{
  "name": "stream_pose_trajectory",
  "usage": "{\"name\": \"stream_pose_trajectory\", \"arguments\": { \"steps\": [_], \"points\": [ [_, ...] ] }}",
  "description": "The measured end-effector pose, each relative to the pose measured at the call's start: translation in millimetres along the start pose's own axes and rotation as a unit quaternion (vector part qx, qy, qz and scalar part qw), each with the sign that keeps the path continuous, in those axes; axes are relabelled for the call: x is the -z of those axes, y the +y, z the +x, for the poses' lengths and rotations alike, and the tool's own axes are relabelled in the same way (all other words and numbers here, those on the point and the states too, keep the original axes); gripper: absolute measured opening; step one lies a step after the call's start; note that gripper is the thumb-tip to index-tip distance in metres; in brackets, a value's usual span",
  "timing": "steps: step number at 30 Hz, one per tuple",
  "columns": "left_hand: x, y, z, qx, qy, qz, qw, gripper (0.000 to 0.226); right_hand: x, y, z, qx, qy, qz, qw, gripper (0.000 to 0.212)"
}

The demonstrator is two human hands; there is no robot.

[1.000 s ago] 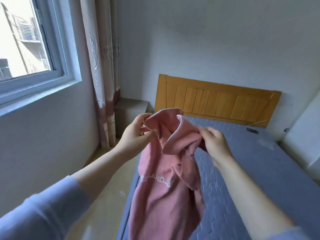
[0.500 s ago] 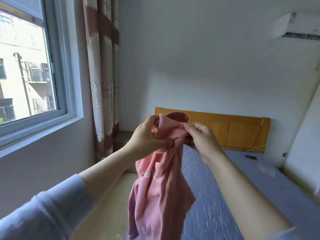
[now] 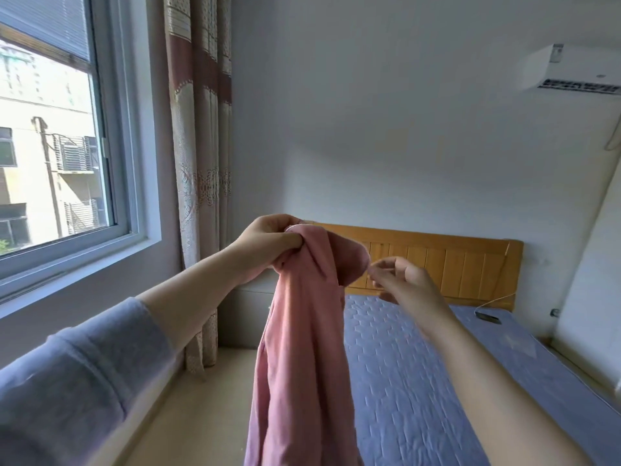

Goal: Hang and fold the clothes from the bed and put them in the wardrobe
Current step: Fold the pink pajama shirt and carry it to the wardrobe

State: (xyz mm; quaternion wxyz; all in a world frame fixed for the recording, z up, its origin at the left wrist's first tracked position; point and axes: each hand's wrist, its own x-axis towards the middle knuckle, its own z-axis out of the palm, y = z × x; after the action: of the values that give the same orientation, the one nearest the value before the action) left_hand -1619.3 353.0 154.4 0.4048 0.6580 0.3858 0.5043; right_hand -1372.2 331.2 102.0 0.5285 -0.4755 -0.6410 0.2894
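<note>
Centre frame: my left hand (image 3: 268,243) clamps the bunched pink garment (image 3: 302,331). My right hand (image 3: 403,280) has shifted rightward to its edge; whether it pinches cloth, I cannot tell.

Soft daylight enters through the window (image 3: 50,156) at left; wide-angle bending at edges, near sleeve (image 3: 67,381) blurred.

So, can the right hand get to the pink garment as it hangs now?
Probably yes. The right hand is level with the upper fold of the pink garment, fingertips beside it, with nothing between. The left hand grips the top and holds it up. Whether the fingertips already touch it is unclear.
</note>
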Motion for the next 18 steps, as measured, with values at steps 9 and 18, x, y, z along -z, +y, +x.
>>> {"name": "stream_pose_trajectory", "arguments": {
  "steps": [9, 18],
  "points": [
    [-13.2, 9.3, -0.2, 0.027, -0.076, -0.036, 0.996, 0.02, -16.4, 15.1, 3.3, -0.144, -0.319, 0.33, 0.876, 0.096],
    [-9.6, 9.4, -11.4, 0.041, -0.097, -0.062, 0.992, 0.023, -38.1, 19.6, -0.9, -0.068, -0.327, 0.27, 0.903, 0.027]
  ]
}}
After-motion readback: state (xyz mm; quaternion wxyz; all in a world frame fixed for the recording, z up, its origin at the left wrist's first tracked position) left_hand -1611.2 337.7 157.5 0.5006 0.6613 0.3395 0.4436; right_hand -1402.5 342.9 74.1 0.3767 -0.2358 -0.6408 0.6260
